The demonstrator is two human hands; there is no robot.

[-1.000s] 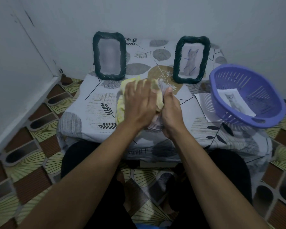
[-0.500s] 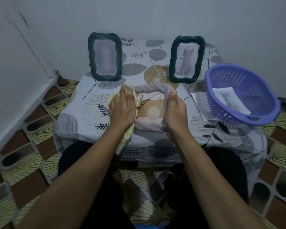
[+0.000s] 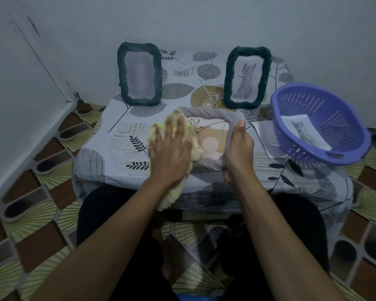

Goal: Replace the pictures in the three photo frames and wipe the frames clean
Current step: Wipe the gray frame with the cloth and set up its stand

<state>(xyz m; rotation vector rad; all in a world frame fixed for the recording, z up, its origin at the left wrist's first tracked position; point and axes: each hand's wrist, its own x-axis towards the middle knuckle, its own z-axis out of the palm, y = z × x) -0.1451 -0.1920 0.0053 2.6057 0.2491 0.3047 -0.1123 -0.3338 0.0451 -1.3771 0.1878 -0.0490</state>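
Fingers on fluffy cloth, ropy frame

One head-worn wide-angle view, looking forward and down, close over a low table. Wall at 12 o'clock, floor at 9 and 3, forearms entering from 6; left hand and right hand near centre.

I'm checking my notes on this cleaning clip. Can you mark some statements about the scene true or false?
1. The left hand presses a yellow cloth onto the grey frame. True.
2. The right hand holds nothing. False: it grips the grey frame's right edge.
3. The right dark green frame lies flat. False: it stands upright.
4. A cat picture lies in the purple basket. True.
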